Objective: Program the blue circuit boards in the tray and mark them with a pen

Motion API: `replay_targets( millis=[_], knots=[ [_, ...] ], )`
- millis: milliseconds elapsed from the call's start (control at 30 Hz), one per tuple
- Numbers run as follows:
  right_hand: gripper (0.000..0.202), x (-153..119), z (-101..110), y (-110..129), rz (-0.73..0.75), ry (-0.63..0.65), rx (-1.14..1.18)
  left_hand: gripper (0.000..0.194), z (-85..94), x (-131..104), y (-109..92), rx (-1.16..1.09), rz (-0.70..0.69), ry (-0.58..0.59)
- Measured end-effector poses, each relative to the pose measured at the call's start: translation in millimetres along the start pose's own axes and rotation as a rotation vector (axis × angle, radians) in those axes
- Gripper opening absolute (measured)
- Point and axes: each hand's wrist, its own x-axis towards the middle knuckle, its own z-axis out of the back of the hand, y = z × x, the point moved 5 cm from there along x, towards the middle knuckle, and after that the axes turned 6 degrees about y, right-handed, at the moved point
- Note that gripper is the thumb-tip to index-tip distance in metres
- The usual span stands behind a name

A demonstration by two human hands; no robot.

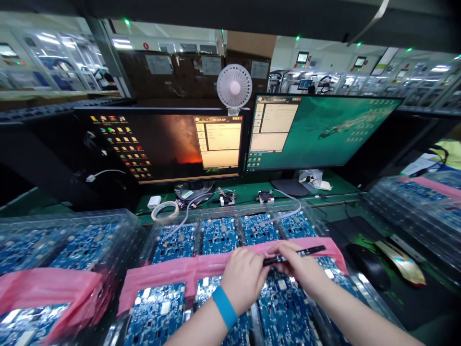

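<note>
Pinching a black pen (314,250) between thumb and fingers of the right hand (297,266), while bending the fingers of the left hand (243,274) close together at its left end; cannot tell from this view whether also pinching there. Holding the pen between both hands, above the pink strip (162,270) on the middle tray (146,247). From the left, can see a clear plastic tray (126,217) with blue boards (84,245) inside and a pink band (50,283) across. Behind, see a dark left screen (158,139) with rows of icons and a pale window, and, in front of it, a roll of tape (164,219) at the far edge of the middle tray. Wearing a blue wristband (224,307) on the left wrist, over more blue boards. Beyond, note a small white fan (235,86) above where the screens meet, then a green right screen (320,132) with another pale window. Farther right, find a black mouse (367,266) and a gold-coloured object (401,262) side by side on a dark mat (432,307), with stacked clear trays (378,199) at the far right.
</note>
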Motion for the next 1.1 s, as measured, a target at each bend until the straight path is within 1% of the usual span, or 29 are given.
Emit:
replay_targets(
  millis=[67, 133, 200, 233, 300, 367, 400, 433, 467, 500, 567, 600, 667, 767, 867, 1100],
  knots=[
    [0.036, -4.6, -10.1, -2.9, 0.030, 0.061, -0.114, 0.017, 0.2, -3.2, -4.5, -0.002, -0.062, -0.011],
    [0.039, -9.9, -19.4, -3.4, 0.114, 0.128, -0.201, 0.019, 0.8, -6.5, -8.4, -0.004, -0.123, -0.026],
    [0.040, -12.1, -24.4, -2.3, 0.191, 0.188, -0.262, 0.020, 0.4, -8.0, -11.0, -0.001, -0.159, -0.022],
    [0.040, -10.7, -24.0, -1.1, 0.212, 0.202, -0.288, 0.020, -0.3, -7.8, -11.3, 0.002, -0.155, -0.015],
    [0.039, -2.2, -18.5, 2.5, 0.224, 0.236, -0.345, 0.018, -2.4, -5.2, -8.8, 0.012, -0.083, 0.002],
    [0.037, 11.8, -11.4, 7.6, 0.232, 0.348, -0.433, 0.018, -4.7, -1.5, -3.5, 0.021, 0.022, 0.027],
    [0.041, 19.8, -6.9, 10.8, 0.255, 0.405, -0.509, 0.017, -5.5, 0.3, -0.5, 0.027, 0.070, 0.039],
    [0.049, 28.1, -1.8, 14.7, 0.303, 0.432, -0.631, 0.017, -6.1, 1.7, 2.8, 0.030, 0.110, 0.051],
    [0.056, 36.6, 4.1, 19.4, 0.377, 0.402, -0.799, 0.016, -6.1, 2.9, 6.4, 0.030, 0.144, 0.060],
    [0.058, 45.0, 9.6, 24.1, 0.453, 0.324, -0.976, 0.015, -5.7, 3.7, 10.2, 0.027, 0.174, 0.060],
    [0.044, 59.9, 15.3, 30.4, 0.555, 0.122, -1.258, 0.014, -5.0, 4.1, 17.2, 0.026, 0.214, 0.053],
    [0.036, 66.5, 14.6, 30.9, 0.567, 0.046, -1.330, 0.013, -5.7, 4.0, 19.4, 0.035, 0.211, 0.055],
    [0.026, 77.4, 7.4, 28.1, 0.553, -0.043, -1.367, 0.011, -10.0, 3.4, 20.7, 0.088, 0.168, 0.082],
    [0.023, 86.3, -9.3, 22.0, 0.537, -0.137, -1.412, 0.012, -20.2, 1.9, 19.7, 0.169, 0.094, 0.149],
    [0.020, 89.2, -20.8, 17.7, 0.521, -0.162, -1.447, 0.013, -25.1, 1.2, 19.1, 0.190, 0.066, 0.164],
    [0.024, 90.7, -27.3, 13.2, 0.436, -0.227, -1.496, 0.016, -21.8, 4.2, 16.9, 0.189, 0.060, 0.140]
  ],
)
